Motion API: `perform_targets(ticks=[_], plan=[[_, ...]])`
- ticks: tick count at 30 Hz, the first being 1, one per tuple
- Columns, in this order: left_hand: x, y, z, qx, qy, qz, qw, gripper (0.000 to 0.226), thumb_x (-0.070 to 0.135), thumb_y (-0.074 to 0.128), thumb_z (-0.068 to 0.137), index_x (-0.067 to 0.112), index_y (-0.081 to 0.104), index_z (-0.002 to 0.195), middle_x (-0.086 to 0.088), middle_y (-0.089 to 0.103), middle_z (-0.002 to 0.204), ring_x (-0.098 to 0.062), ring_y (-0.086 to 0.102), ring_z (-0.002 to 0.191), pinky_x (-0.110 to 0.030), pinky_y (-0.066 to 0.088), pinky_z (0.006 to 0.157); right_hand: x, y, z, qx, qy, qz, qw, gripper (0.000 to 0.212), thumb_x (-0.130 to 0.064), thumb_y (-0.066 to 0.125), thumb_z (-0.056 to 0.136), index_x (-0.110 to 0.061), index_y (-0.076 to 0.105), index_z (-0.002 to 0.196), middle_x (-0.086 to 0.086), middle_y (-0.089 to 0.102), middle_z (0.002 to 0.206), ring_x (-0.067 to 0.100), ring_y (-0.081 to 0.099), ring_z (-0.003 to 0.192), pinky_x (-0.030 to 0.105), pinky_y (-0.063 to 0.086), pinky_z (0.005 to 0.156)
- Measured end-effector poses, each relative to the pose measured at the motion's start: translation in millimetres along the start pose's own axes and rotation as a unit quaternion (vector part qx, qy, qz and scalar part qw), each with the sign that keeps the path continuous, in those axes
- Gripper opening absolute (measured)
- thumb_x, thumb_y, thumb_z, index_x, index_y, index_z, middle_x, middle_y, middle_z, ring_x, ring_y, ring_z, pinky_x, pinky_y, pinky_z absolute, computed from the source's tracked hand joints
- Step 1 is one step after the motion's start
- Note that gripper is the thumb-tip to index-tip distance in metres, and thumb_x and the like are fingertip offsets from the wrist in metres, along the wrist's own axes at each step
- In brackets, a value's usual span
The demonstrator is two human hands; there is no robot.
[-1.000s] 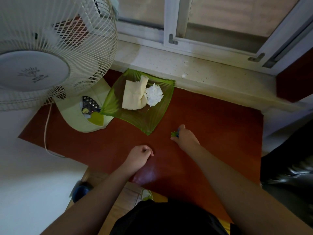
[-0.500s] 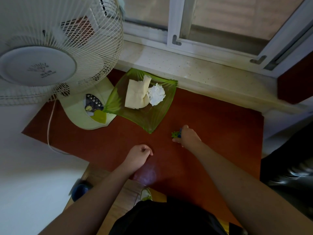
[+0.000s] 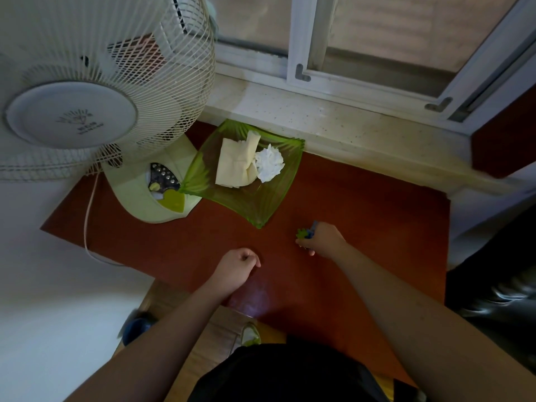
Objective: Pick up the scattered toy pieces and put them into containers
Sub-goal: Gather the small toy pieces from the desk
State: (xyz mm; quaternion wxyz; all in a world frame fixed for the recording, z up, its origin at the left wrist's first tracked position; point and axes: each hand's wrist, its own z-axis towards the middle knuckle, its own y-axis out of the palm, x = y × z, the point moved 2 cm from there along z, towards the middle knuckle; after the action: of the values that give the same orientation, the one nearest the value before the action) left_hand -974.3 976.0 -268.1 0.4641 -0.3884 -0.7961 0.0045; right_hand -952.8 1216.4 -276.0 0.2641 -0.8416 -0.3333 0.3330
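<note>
Since a second ago my right hand (image 3: pixel 322 240) has barely shifted on the red table (image 3: pixel 362 216); it stays curled around the toy pieces (image 3: pixel 305 233), green and blue bits poking out at its far-left side. How many it holds I cannot tell, as the fingers hide most of them. My left hand (image 3: pixel 236 266) rests as a closed fist near me, seemingly empty. To do this well I would keep the grip tight and carry the pieces far-left to the green tray (image 3: pixel 261 207) (the only container-like thing in view), releasing low over its bare near corner. Folded paper (image 3: pixel 235 163) and a crumpled tissue (image 3: pixel 269 163) fill its far half, and the fan (image 3: pixel 72 111) crowds its left edge.
</note>
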Motion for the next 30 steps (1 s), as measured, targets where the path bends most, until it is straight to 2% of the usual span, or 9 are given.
perform_targets(ticks=[3,6,11,15,20,24,26,28,30], plan=[[-1,-2,1,0.001,-0.001,-0.004,1.000,0.033,0.006,0.047,0.085,0.022,0.064,0.062,0.009,0.043,0.041,-0.012,0.036,0.042,-0.028,0.027,0.049,-6,0,-5,0.025,-0.020,-0.028,0.999,0.038,-0.040,0.067,0.088,-0.011,0.051,0.108,0.010,0.068,0.093,0.019,0.066,0.073,0.031,0.050,0.061],[0,-3,2,0.005,0.000,-0.003,1.000,0.033,0.006,0.047,0.084,0.022,0.064,0.061,0.009,0.044,0.040,-0.012,0.036,0.042,-0.028,0.027,0.048,-12,1,-6,0.039,-0.039,-0.090,0.994,0.045,-0.038,0.065,0.090,-0.009,0.050,0.120,0.013,0.065,0.104,0.028,0.065,0.090,0.033,0.046,0.065],[1,-7,0,0.003,0.002,-0.004,1.000,0.033,0.006,0.046,0.085,0.021,0.064,0.062,0.010,0.045,0.039,-0.011,0.037,0.041,-0.027,0.028,0.048,-11,9,-9,-0.011,-0.014,0.016,1.000,0.035,-0.033,0.065,0.091,-0.007,0.051,0.110,0.009,0.069,0.083,0.014,0.060,0.061,0.023,0.044,0.048],[1,-10,-2,0.004,0.001,-0.005,1.000,0.032,0.006,0.046,0.086,0.020,0.064,0.064,0.010,0.045,0.040,-0.009,0.037,0.041,-0.026,0.029,0.047,-11,14,-12,-0.026,-0.013,0.035,0.999,0.026,-0.033,0.064,0.090,-0.013,0.052,0.101,0.003,0.066,0.072,0.010,0.056,0.051,0.022,0.040,0.045],[-2,-15,-4,0.000,0.004,-0.007,1.000,0.032,0.005,0.045,0.086,0.020,0.064,0.064,0.010,0.044,0.039,-0.008,0.037,0.039,-0.026,0.028,0.046,-19,17,-16,0.017,-0.089,-0.132,0.987,0.023,-0.037,0.057,0.092,-0.015,0.054,0.095,0.001,0.052,0.068,0.022,0.057,0.065,0.032,0.044,0.058],[-6,-19,-7,0.002,0.008,-0.016,1.000,0.034,0.005,0.045,0.085,0.022,0.063,0.061,0.010,0.044,0.039,-0.009,0.037,0.039,-0.027,0.028,0.046,-23,18,-19,0.032,-0.111,-0.149,0.982,0.025,-0.038,0.052,0.097,-0.017,0.046,0.085,-0.003,0.047,0.063,0.020,0.054,0.068,0.032,0.039,0.060],[-6,-22,-10,0.000,0.011,-0.022,1.000,0.034,0.005,0.045,0.085,0.022,0.063,0.061,0.010,0.043,0.040,-0.010,0.036,0.039,-0.027,0.026,0.046,-17,22,-21,0.029,-0.069,-0.078,0.994,0.029,-0.042,0.052,0.097,-0.016,0.049,0.085,-0.002,0.053,0.063,0.015,0.056,0.059,0.029,0.041,0.054],[-7,-27,-14,-0.006,0.012,-0.029,0.999,0.032,0.005,0.044,0.086,0.019,0.064,0.065,0.009,0.042,0.041,-0.011,0.034,0.039,-0.026,0.025,0.046,-11,27,-25,0.037,-0.010,0.075,0.996,0.036,-0.046,0.054,0.095,-0.010,0.057,0.090,0.000,0.060,0.063,0.005,0.052,0.044,0.022,0.039,0.045],[-10,-31,-18,-0.011,0.006,-0.043,0.999,0.030,0.005,0.043,0.088,0.015,0.064,0.069,0.009,0.042,0.042,-0.011,0.033,0.039,-0.025,0.024,0.044,-5,32,-34,0.063,0.031,0.282,0.957,0.042,-0.042,0.056,0.095,-0.001,0.063,0.098,0.002,0.058,0.061,0.006,0.043,0.038,0.021,0.032,0.042]])
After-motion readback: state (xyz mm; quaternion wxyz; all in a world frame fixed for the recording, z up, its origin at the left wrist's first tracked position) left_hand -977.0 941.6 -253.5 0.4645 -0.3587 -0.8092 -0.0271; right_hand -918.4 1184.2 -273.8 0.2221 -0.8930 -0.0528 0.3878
